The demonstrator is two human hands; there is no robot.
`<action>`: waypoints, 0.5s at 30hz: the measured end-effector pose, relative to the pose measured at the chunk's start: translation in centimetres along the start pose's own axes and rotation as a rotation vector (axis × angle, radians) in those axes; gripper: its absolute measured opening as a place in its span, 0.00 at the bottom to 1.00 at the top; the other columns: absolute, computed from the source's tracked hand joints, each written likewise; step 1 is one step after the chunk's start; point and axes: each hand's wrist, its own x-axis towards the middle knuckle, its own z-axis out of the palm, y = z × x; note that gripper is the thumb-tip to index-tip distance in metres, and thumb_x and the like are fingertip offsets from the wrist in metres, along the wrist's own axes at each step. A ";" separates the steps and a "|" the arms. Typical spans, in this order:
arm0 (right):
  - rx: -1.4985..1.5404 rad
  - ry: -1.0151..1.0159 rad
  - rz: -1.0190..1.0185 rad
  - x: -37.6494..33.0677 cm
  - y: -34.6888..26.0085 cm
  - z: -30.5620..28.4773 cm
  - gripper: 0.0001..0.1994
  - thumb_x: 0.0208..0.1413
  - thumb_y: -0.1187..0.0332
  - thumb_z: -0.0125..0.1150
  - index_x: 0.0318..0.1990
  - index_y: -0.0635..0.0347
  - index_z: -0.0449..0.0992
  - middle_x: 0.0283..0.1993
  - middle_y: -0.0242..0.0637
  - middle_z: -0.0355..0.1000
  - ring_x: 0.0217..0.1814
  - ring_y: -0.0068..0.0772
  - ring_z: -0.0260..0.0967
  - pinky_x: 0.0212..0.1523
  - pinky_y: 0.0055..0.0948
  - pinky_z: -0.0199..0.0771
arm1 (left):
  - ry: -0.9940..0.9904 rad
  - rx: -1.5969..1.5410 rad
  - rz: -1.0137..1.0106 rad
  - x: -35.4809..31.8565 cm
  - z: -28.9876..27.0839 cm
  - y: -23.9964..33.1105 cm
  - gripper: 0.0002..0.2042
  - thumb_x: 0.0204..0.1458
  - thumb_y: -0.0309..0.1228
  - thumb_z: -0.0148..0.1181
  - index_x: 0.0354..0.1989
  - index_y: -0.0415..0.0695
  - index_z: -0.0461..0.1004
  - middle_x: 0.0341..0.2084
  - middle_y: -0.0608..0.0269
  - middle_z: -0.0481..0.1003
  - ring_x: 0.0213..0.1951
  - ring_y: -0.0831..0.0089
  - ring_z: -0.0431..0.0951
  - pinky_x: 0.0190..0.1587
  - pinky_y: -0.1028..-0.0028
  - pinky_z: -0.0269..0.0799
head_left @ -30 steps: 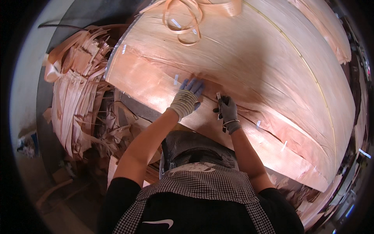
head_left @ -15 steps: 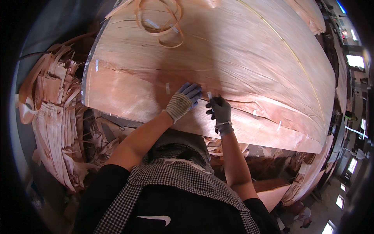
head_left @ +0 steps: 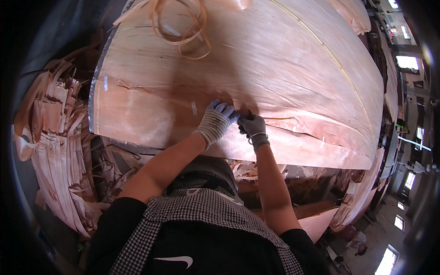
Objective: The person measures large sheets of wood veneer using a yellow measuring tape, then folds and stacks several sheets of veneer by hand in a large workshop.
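In the head view, a wide, thin wood veneer sheet (head_left: 151, 107) lies beneath both hands and extends beyond them on every side. The left hand (head_left: 216, 122), in a striped glove, rests on the sheet with fingers bent; whether it pinches anything cannot be told. The right hand (head_left: 253, 127), in a dark glove, is curled just beside the left fingertips; its contents, if any, are hidden.

Handling: the sheet appears light, flexible and brittle along the grain. A dark split (head_left: 279, 118) with raised, wavy lips starts just right of the right hand; this is probably the weakest zone. Support the sheet with a flat palm on the smooth band between split and near edge; avoid lifting by a lip.

Edges and room: the near edge runs just below the hands, on the apron (head_left: 201, 215) side. The dark-rimmed left edge lies well apart from the left hand, with veneer scraps (head_left: 52, 160) beyond it. Sideways travel follows the sheet face. A white tape piece (head_left: 194, 108) sits near the left fingers; a coiled veneer strip (head_left: 195, 57) lies farther beyond them.
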 end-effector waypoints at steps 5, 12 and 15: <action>-0.097 0.208 -0.103 -2.5 0.9 0.5 0.09 0.45 0.65 0.59 0.24 0.63 0.76 0.15 0.35 0.70 0.13 0.25 0.67 0.16 0.25 0.68 | 0.105 0.037 -0.103 0.2 1.1 1.3 0.17 0.44 0.30 0.48 0.45 0.51 0.71 0.45 0.64 0.68 0.49 0.65 0.65 0.58 0.59 0.53; -0.284 0.269 -0.307 -1.0 7.2 1.1 0.10 0.42 0.63 0.59 0.31 0.57 0.73 0.25 0.48 0.72 0.29 0.50 0.71 0.31 0.41 0.70 | -0.043 0.039 0.211 -1.5 1.8 2.6 0.17 0.47 0.31 0.45 0.46 0.42 0.69 0.49 0.54 0.66 0.56 0.60 0.61 0.63 0.62 0.46; -0.832 0.545 -0.699 0.6 7.9 -2.3 0.07 0.47 0.68 0.58 0.28 0.63 0.72 0.20 0.35 0.72 0.16 0.27 0.69 0.16 0.26 0.69 | -0.063 0.109 0.201 -1.1 1.2 3.2 0.18 0.44 0.33 0.50 0.46 0.42 0.69 0.49 0.54 0.66 0.55 0.61 0.62 0.62 0.62 0.47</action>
